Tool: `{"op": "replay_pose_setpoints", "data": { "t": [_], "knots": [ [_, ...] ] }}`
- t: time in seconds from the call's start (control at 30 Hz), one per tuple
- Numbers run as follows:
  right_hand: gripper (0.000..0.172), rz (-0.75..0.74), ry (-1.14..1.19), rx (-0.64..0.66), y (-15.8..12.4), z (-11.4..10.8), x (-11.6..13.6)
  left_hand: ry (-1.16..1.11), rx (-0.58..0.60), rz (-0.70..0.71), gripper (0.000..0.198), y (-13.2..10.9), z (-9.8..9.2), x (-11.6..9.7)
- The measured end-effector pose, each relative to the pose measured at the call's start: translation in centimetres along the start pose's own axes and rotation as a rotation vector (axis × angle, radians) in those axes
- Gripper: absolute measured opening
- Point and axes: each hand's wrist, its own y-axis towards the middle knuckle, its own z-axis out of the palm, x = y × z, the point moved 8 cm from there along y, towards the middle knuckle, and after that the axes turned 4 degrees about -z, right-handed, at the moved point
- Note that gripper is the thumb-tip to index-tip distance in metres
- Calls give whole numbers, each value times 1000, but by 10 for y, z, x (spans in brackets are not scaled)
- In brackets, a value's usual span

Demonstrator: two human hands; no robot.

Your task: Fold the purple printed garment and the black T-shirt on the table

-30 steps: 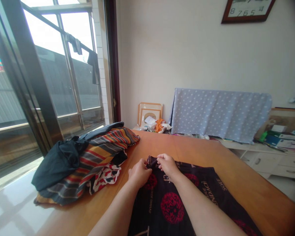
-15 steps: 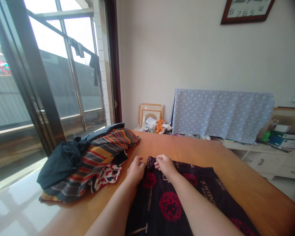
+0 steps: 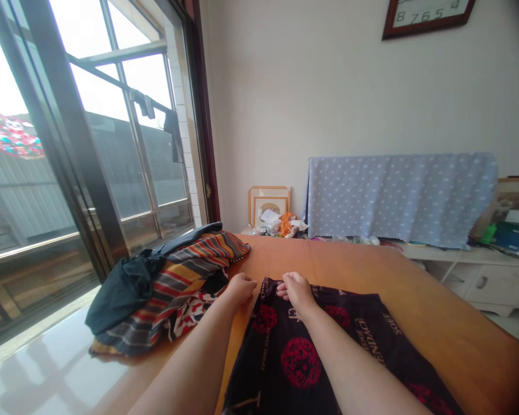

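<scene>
Head cam view, and I'm standing here eyeing that dark printed cloth (image 3: pixel 300 362) spread on the table (image 3: pixel 350 262). Right hand (image 3: pixel 297 291) looks to be pinching its far edge near the left corner; left hand (image 3: pixel 241 288) is loosely curled just beside that corner, no fabric showing in it. Risk, imo: with just one pinch on it, the edge could skew or bunch under a tug. Also, left forearm (image 3: pixel 192 351) drifting outward could bump the clothes pile (image 3: pixel 185 276).

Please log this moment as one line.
left hand: beside black printed fabric; right hand: at far edge, grip unclear; striped fabric: at left
</scene>
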Motion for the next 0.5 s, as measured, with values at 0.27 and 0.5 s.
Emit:
{"op": "replay_pose_setpoints", "data": {
  "t": [0.27, 0.5],
  "knots": [
    [18, 39, 92, -46, 1, -7, 2, 124, -37, -29, 39, 27, 25, -15],
    [17, 60, 96, -34, 0, -5, 5, 88, 48, -26, 38, 43, 49, -21]
  ]
}}
